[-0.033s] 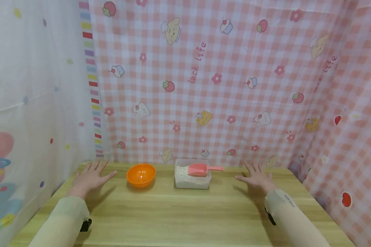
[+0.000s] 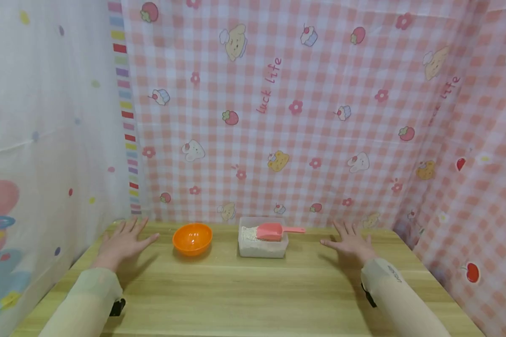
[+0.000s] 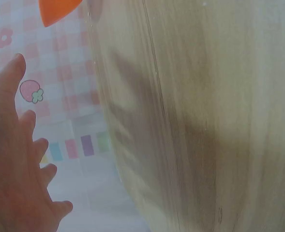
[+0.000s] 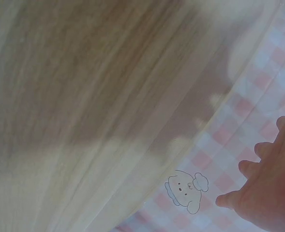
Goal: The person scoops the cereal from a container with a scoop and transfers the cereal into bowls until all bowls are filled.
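My left hand point(image 2: 123, 244), fingers spread, is above the far left of the table, its shadow falling on the wood. An orange bowl point(image 2: 192, 239) stands to its right; a piece of that bowl point(image 3: 58, 10) also shows at the top of the left wrist view. At the centre back sits a clear plastic box point(image 2: 261, 251) with a pale grainy or powdery substance point(image 2: 249, 233) inside. Across the box lies a pink scoop point(image 2: 271, 231), handle pointing right over the rim. My right hand point(image 2: 351, 243) is spread out right of the box. Both hands hold nothing.
The wooden table point(image 2: 236, 299) ends at the back against a pink checked cloth point(image 2: 253, 140) with cartoon prints. A white patterned cloth point(image 2: 59, 154) hangs on the left, and another checked cloth point(image 2: 480, 196) hangs on the right.
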Demonstrator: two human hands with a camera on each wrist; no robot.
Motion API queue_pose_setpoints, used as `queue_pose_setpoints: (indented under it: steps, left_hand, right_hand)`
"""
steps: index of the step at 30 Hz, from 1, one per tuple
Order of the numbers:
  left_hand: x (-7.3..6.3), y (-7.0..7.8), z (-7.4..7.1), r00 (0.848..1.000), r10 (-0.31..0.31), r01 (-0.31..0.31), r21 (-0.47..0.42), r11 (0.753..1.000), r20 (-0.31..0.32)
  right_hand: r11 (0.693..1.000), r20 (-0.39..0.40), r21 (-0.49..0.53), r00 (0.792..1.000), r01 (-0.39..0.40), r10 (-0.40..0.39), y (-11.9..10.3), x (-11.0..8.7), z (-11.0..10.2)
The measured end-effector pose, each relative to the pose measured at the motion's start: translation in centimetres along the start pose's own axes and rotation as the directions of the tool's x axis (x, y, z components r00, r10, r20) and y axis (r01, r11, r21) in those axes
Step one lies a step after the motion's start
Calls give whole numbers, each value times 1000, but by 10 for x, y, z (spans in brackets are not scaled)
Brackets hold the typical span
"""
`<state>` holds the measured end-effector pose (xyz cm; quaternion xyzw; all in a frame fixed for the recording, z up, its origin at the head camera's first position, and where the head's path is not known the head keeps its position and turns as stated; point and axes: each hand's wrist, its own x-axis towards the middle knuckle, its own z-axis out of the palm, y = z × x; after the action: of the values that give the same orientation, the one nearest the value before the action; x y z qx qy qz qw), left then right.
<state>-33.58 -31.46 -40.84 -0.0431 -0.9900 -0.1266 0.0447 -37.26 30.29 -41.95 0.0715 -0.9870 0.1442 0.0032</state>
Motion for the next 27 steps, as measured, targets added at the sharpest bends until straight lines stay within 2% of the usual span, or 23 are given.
queue_pose_setpoints:
  steps: [11,17,27]
  left_hand:
    - [3,6,-4,1000,2,-2,-2,1000,-1]
    - [6,5,-5,1000,5,-5,1,1000,-13]
    - [6,4,-4,1000,9,-9,-15,1000,4]
  right_hand:
    - [1000,-9,21,1000,15,-15,3,2,4]
    - [999,-11,26,1000,20,-19,5,4,3]
    - [999,-2,23,999,35,-35,0,-2,2]
